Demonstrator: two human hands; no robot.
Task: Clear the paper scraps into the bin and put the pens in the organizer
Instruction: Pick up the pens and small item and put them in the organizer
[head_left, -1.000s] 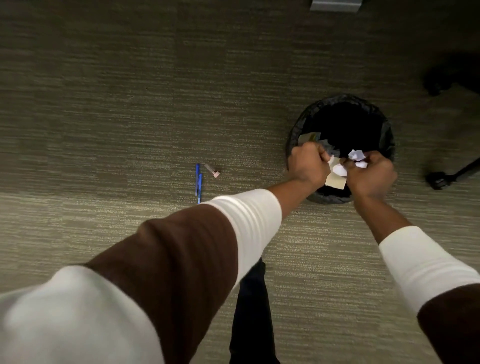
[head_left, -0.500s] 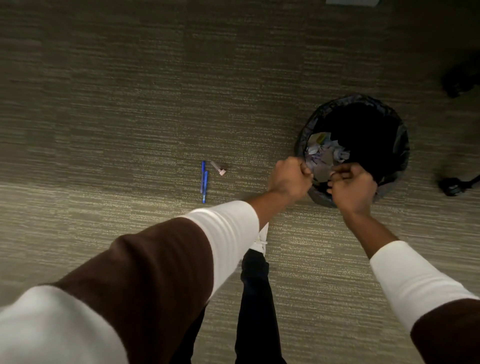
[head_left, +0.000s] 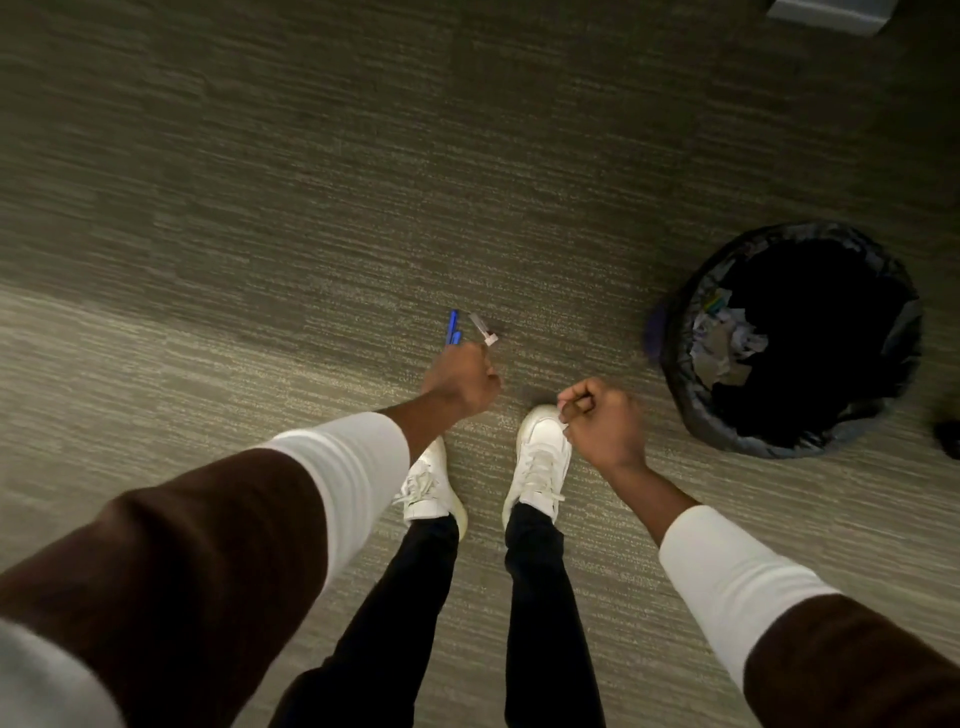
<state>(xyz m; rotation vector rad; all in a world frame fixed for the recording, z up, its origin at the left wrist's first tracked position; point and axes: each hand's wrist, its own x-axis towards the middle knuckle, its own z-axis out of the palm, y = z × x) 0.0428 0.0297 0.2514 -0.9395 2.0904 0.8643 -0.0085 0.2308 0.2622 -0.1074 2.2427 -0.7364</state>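
Two blue pens (head_left: 453, 327) lie side by side on the carpet, with a small clear and pink capped item (head_left: 483, 328) just to their right. My left hand (head_left: 460, 376) hovers in front of them with its fingers curled, hiding the pens' near ends; nothing shows in it. My right hand (head_left: 605, 415) is a closed fist above my right shoe, holding nothing that I can see. The black-lined bin (head_left: 680, 384) stands to the right, with crumpled paper scraps (head_left: 727, 338) inside on its left side. No organizer is in view.
My white shoes (head_left: 537, 457) and dark trouser legs are below my hands on the striped carpet. A grey object (head_left: 826, 13) sits at the top right edge. A dark chair caster (head_left: 948, 436) is beside the bin at the right edge.
Both hands have pulled back from over the bin, to the left and toward me. The scraps they held now lie in the bin. My left hand has come to the pens.
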